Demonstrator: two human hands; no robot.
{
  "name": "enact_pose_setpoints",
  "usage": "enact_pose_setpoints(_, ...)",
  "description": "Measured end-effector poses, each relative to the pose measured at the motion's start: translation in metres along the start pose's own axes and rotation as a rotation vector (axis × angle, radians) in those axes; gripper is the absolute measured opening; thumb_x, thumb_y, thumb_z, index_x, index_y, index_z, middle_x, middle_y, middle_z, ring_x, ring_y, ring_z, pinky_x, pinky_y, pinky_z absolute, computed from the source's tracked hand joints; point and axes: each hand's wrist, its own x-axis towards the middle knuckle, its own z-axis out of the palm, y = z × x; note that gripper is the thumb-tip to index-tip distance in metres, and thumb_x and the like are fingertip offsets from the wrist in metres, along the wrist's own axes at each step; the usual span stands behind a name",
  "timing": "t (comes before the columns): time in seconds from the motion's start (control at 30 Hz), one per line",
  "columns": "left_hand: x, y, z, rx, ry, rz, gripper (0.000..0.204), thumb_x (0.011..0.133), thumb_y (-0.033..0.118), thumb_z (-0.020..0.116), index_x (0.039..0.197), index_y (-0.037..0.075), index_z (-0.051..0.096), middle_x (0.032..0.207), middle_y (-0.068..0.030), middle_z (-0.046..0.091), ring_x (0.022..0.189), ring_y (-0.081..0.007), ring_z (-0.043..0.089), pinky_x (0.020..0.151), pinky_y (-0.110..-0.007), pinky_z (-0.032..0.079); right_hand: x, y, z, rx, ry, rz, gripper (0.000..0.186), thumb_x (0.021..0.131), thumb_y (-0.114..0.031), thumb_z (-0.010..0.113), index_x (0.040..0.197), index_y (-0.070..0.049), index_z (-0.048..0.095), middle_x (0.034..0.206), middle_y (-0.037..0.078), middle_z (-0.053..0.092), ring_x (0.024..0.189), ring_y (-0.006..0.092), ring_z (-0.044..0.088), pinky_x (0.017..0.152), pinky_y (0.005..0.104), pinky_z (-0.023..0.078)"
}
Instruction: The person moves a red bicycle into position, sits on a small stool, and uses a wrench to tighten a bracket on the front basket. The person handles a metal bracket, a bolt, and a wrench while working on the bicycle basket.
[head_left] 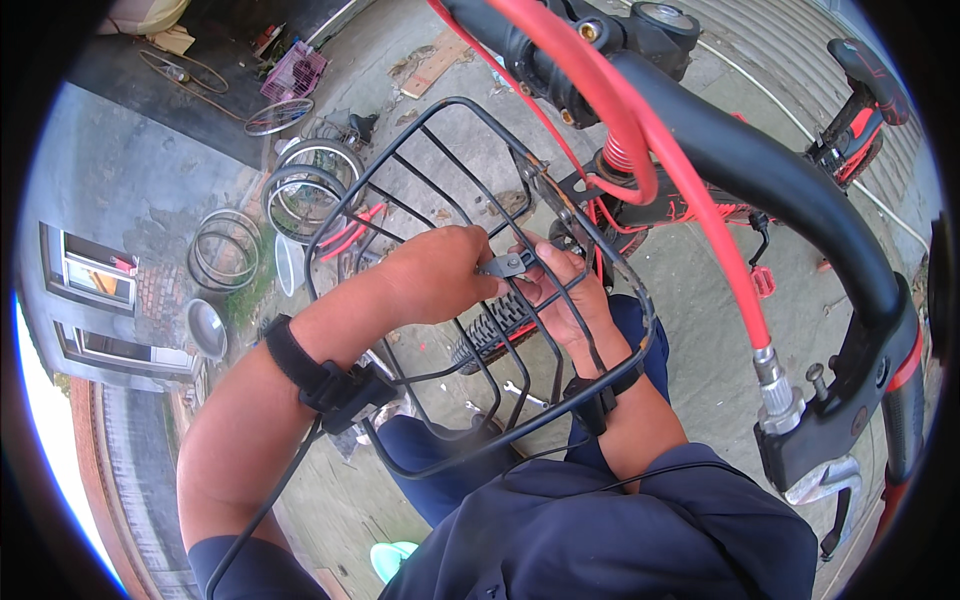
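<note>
Handlebar [760, 145]: black, with a red cable housing [690, 180], above and to the right of the right hand.
Left hand [440, 275]: reaching over the wire basket [541, 183], thumb and fingers pinching the grey metal bracket [505, 265].
Right hand [575, 300]: partly behind basket wires, fingers curled at the bracket's right end; whether they pinch cannot be told.
Bracket: between both hands' fingertips.
Knobbly tyre [480, 338]: below the left hand's fingers.
Open-end wrench [525, 394]: on the ground, below the hands.
Bicycle wheels [315, 185]: well beyond the left hand.

The wire basket [548, 188] sits left of the handlebar [785, 165].
</note>
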Motion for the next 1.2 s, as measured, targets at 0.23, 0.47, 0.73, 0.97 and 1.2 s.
enact_pose_setpoints(0.23,-0.001,0.007,-0.001,0.073,0.016,-0.002,0.043,0.088,0.037,0.076,0.101,-0.003,0.069,0.095,-0.0221,0.072,0.095,-0.0398,0.07,0.083,-0.047,0.054,0.004,0.003,-0.01,-0.036,-0.009,-0.014,0.039,0.1,-0.025,0.067,0.129,0.001,0.065,0.109,0.005,0.072,0.093,0.01,0.066,0.085,0.0303,0.059)
enact_pose_setpoints(0.47,0.0,0.005,-0.001,0.143,-0.009,0.021,0.044,0.088,0.039,0.076,0.1,-0.002,0.07,0.093,-0.0212,0.072,0.094,-0.0392,0.07,0.082,-0.047,0.054,0.001,0.002,-0.004,-0.04,-0.006,-0.02,0.041,0.101,-0.025,0.066,0.131,0.001,0.063,0.111,0.006,0.072,0.095,0.0108,0.067,0.087,0.0296,0.058)
enact_pose_setpoints(0.73,0.002,-0.012,0.005,-0.012,0.024,0.05,0.036,0.091,0.036,0.073,0.097,0.0,0.071,0.09,-0.0195,0.072,0.091,-0.0377,0.07,0.08,-0.046,0.054,-0.005,-0.006,0.004,0.103,-0.121,0.049,0.041,0.1,-0.025,0.066,0.132,0.002,0.062,0.11,0.007,0.072,0.1,0.0144,0.068,0.089,0.0304,0.057)
enact_pose_setpoints(0.97,-0.003,-0.01,0.003,-0.026,0.073,0.031,0.03,0.091,0.031,0.071,0.092,0.002,0.071,0.086,-0.0188,0.072,0.087,-0.0364,0.07,0.078,-0.046,0.054,0.001,-0.006,-0.005,0.101,-0.17,0.079,0.043,0.101,-0.026,0.066,0.132,0.003,0.062,0.109,0.007,0.072,0.099,0.0144,0.068,0.089,0.0302,0.057)
enact_pose_setpoints(1.2,-0.002,0.002,-0.003,-0.024,0.075,-0.016,0.027,0.09,0.028,0.07,0.092,0.002,0.071,0.085,-0.0179,0.072,0.085,-0.0358,0.071,0.078,-0.045,0.055,0.006,-0.002,-0.012,0.034,-0.114,0.065,0.043,0.1,-0.025,0.066,0.132,0.003,0.062,0.109,0.007,0.072,0.097,0.0132,0.068,0.088,0.0303,0.057)
